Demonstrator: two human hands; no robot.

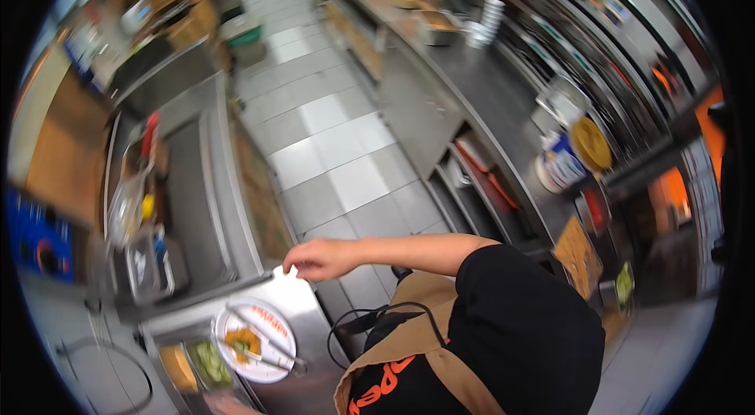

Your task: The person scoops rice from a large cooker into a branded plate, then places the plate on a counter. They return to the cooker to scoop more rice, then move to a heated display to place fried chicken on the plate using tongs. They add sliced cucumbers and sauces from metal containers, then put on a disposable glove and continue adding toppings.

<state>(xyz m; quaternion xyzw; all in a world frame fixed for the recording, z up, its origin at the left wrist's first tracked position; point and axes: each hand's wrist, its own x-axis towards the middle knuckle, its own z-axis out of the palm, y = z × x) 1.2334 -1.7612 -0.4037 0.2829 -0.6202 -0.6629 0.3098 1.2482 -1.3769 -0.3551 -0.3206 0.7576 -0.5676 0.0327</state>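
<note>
My right hand (318, 259) is held over the corner of the steel counter (303, 336), its fingers curled down. A bright white patch shows right below the fingertips; whether they grip anything is hidden. Only a blurred bit of my left hand (228, 404) comes in at the lower edge, near the food pans. On the counter between them sits a round white plate (275, 326) with orange print. It carries orange-brown food (240, 343) with some green on top. Metal tongs (275, 358) lie across it. Beside the plate are a pan of green slices (209, 361) and one of yellow-orange slices (178, 369).
Left of the aisle, a steel basin (193, 179) holds clear containers and a red-handled tool (149, 134). Across the tiled floor (346, 148) runs a long steel counter (440, 73), bearing a blue-and-white tub (560, 163) with a yellow lid and stacked cups (489, 18).
</note>
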